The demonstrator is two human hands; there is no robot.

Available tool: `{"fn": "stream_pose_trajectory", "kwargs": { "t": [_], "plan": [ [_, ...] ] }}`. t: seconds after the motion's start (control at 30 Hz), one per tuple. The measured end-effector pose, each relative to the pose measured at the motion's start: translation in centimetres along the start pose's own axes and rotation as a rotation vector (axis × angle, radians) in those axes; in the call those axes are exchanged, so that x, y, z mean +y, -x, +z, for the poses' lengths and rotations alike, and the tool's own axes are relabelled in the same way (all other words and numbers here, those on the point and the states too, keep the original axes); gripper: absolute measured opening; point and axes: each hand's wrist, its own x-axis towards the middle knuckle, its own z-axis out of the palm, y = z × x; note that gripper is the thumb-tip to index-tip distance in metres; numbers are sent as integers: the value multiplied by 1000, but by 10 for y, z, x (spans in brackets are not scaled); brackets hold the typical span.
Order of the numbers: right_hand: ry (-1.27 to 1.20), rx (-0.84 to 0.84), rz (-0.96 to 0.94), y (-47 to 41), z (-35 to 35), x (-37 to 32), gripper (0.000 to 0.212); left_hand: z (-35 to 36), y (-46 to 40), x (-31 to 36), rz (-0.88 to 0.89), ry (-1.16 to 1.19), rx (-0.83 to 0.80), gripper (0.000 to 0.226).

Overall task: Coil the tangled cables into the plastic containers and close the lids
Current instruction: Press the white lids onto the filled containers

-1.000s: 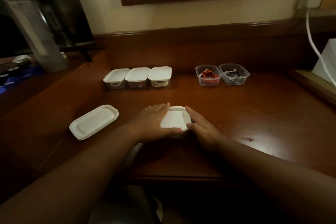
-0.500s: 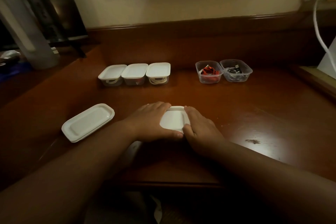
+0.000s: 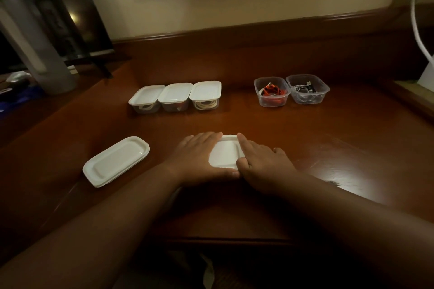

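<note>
A small container with a white lid sits on the wooden desk in front of me. My left hand lies flat over the lid's left side, thumb along its near edge. My right hand presses the right side, index finger straight along the edge and thumb on the near corner. The container's contents are hidden. Farther back on the left stand three lidded containers with coiled cables. At the back right, one open container holds an orange cable and another a white and black cable.
Two spare white lids lie stacked at the left of the desk. A tall grey cylinder and a dark screen stand at the far left. A white power cord hangs from a wall socket at the right.
My right hand has slid further onto the lid, its thumb now on the near right corner. My left hand stays pressed on the lid. The view has tilted down a little.
</note>
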Motion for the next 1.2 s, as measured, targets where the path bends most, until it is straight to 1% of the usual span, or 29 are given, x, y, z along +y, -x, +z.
{"fn": "stream_pose_trajectory", "kwargs": {
  "t": [0.1,0.17,0.2,0.27,0.3,0.33,0.4,0.43,0.5,0.53,0.6,0.67,0.73,0.77,0.83,0.87,0.93,1.07,1.2],
  "plan": [
    [-26,-15,12,-4,-3,2,65,-3,-2,3,-26,49,12,109],
    [-82,-28,20,-10,-7,5,63,-3,-2,7,-10,137,55,99],
    [-127,-25,37,-14,-10,8,63,-2,0,8,17,213,96,88],
    [-228,14,106,-27,-17,19,63,2,4,10,103,325,157,58],
    [-270,47,152,-35,-22,26,65,5,5,11,147,319,163,47],
    [-313,85,197,-42,-26,33,67,7,4,10,183,286,152,44],
    [-365,130,256,-56,-37,45,68,5,-3,7,233,210,96,51],
    [-342,135,271,-62,-41,50,64,2,-9,6,247,171,74,57],
    [-205,167,298,-74,-48,57,56,-1,-27,4,271,70,73,67],
    [-124,214,300,-81,-49,61,53,-1,-37,4,282,27,93,69],
    [-20,334,271,-94,-48,71,50,0,-58,3,279,1,144,70],
    [-4,448,203,-108,-45,83,45,0,-81,0,242,-9,190,70],
    [44,520,123,-124,-44,95,39,-3,-108,-4,204,-64,220,69],
    [98,529,99,-131,-44,101,40,-6,-121,-4,184,-102,219,67],
    [207,497,92,-146,-44,111,49,-13,-148,-5,154,-181,217,63],
    [246,474,97,-153,-43,116,54,-16,-161,-6,149,-209,223,61],
    [287,450,102,-165,-42,127,57,-22,-186,-7,146,-277,245,58],
    [249,483,80,-178,-36,138,52,-30,-226,-13,117,-359,238,58],
    [233,526,50,-179,-31,140,51,-28,-247,-22,96,-320,269,59]
  ]
}}
